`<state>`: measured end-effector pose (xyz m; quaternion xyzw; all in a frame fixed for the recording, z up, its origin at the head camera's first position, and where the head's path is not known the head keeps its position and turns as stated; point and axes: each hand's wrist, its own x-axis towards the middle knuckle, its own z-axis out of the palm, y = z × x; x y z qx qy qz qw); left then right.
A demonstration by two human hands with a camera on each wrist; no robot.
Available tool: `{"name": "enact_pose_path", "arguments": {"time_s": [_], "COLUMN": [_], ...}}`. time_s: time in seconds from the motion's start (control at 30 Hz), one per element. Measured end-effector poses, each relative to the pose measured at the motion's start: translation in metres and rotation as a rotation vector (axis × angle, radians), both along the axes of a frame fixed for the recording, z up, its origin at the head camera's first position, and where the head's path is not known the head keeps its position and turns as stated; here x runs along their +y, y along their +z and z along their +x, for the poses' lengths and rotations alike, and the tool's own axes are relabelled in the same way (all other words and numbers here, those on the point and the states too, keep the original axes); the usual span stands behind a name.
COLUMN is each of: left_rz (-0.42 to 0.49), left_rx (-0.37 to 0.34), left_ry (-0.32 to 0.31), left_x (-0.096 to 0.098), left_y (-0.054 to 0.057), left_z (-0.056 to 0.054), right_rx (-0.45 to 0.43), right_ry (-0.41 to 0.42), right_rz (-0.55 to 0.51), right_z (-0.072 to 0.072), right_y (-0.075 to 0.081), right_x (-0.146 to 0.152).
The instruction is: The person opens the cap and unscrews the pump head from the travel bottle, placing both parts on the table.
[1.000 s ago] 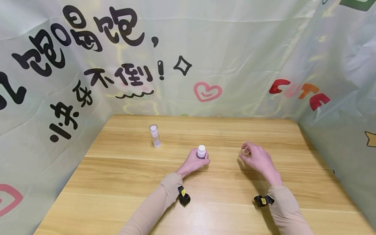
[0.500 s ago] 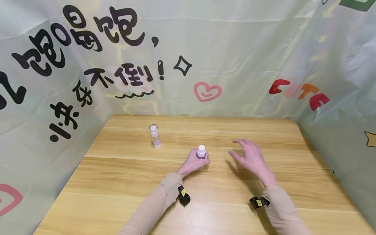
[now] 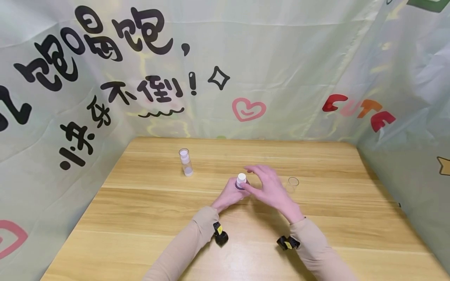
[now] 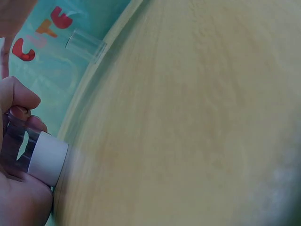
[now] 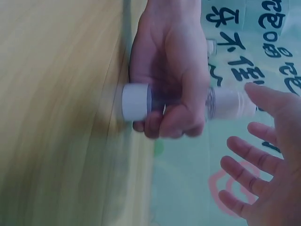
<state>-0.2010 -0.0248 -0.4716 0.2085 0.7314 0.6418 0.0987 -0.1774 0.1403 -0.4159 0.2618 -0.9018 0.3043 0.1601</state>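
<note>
My left hand (image 3: 230, 195) grips a small clear pump bottle (image 3: 241, 178) round its body, and its white pump head stands up above the fingers. In the right wrist view the bottle's white base (image 5: 135, 102) sticks out on one side of that fist, the pale pump neck (image 5: 228, 103) on the other. My right hand (image 3: 270, 188) is beside the pump head with fingers spread and thumb near it, holding nothing. A clear cylindrical cap (image 4: 86, 45) stands on the table to the right of both hands.
A second small clear bottle with a clear cap (image 3: 186, 162) stands upright at the back left of the wooden table (image 3: 140, 210). Printed fabric (image 3: 281, 70) walls in the back and both sides.
My right hand has let go of the clear cap, leaving it standing on the table, and has moved left to the bottle's pump head. My left hand has stayed in place.
</note>
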Motion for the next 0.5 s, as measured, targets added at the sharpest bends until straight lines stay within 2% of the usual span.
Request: {"name": "enact_pose_path", "arguments": {"time_s": [0.1,0.2,0.33,0.5], "left_rz": [0.012,0.008,-0.009,-0.033], "left_rx": [0.038,0.029,-0.002,0.005], "left_ry": [-0.014,-0.016,-0.009,0.000], "left_x": [-0.002,0.000,0.003,0.002], "left_y": [0.010,0.001,-0.016,-0.016], "left_z": [0.005,0.000,-0.009,-0.010], "right_rx": [0.006,0.039,0.114,0.172], "right_ry": [-0.016,-0.040,-0.069,-0.071], "right_rz": [0.017,0.045,0.090,0.106], "right_z": [-0.001,-0.002,-0.003,-0.004], "right_y": [0.000,0.000,-0.003,-0.005], "right_x": [-0.008,-0.015,-0.020,-0.024]}}
